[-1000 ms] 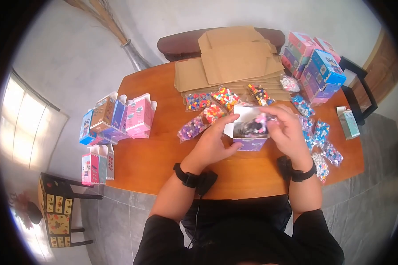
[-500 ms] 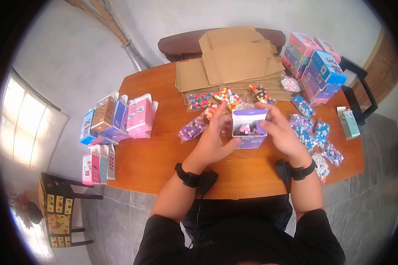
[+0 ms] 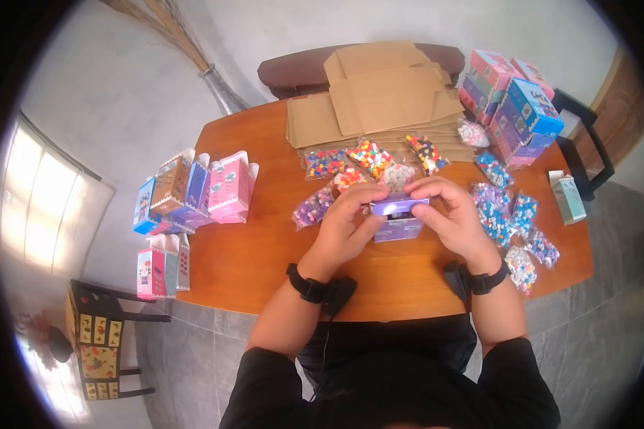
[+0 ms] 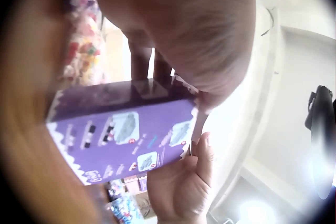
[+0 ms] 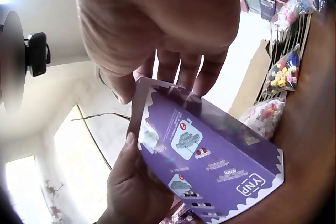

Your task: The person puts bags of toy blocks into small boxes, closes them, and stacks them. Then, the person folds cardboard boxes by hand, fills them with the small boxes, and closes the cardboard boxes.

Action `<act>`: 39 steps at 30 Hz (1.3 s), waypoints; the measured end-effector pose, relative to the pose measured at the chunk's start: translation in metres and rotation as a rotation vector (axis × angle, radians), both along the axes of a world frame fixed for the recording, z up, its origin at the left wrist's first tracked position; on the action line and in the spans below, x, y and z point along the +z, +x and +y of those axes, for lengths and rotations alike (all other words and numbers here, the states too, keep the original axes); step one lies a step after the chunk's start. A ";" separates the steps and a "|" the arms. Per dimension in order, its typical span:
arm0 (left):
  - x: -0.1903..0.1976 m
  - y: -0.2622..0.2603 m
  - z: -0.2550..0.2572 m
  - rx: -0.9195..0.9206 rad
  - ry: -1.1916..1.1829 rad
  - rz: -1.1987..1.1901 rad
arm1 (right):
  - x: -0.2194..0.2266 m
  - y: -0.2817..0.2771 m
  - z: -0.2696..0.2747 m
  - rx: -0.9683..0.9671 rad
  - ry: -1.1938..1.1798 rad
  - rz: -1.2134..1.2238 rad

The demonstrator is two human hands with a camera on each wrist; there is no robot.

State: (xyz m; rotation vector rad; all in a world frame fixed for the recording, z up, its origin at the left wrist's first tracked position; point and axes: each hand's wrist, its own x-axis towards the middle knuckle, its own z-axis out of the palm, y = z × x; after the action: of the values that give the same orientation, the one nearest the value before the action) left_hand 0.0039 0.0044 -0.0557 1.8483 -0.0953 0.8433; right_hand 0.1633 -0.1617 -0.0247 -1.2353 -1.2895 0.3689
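A small purple cardboard box (image 3: 397, 230) stands upright on the table in front of the person, printed with pictures of parts and edged in white scallops. Its top flap (image 3: 401, 208) is folded forward over the mouth, leaving a narrow dark gap below it. The left hand (image 3: 345, 227) grips the box's left side, thumb near the front and fingers behind. From the other side the right hand (image 3: 453, 223) pinches the flap, its thumb on the flap's right end. In the right wrist view, fingers reach behind the box (image 5: 210, 153). What lies inside is mostly hidden.
Bags of colourful small pieces (image 3: 494, 207) lie right of and behind the box. Flattened brown cardboard (image 3: 383, 100) is piled at the back. Printed boxes stand at the left (image 3: 229, 189) and back right (image 3: 526, 118), with a mint box (image 3: 569, 199) near the right edge.
The right hand has let go of a bag of dark and pink pieces, now in the purple box. The upright top flap has been folded down over the mouth, both hands closing in.
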 end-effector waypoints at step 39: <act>0.009 0.002 -0.005 0.032 -0.378 -0.190 | -0.001 0.003 -0.002 0.093 -0.403 0.264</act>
State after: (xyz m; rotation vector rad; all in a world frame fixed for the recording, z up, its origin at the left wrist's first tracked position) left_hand 0.0061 -0.0002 -0.0472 1.4184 -0.0231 0.9848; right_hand 0.1663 -0.1634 -0.0261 -1.4066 -1.0754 0.8629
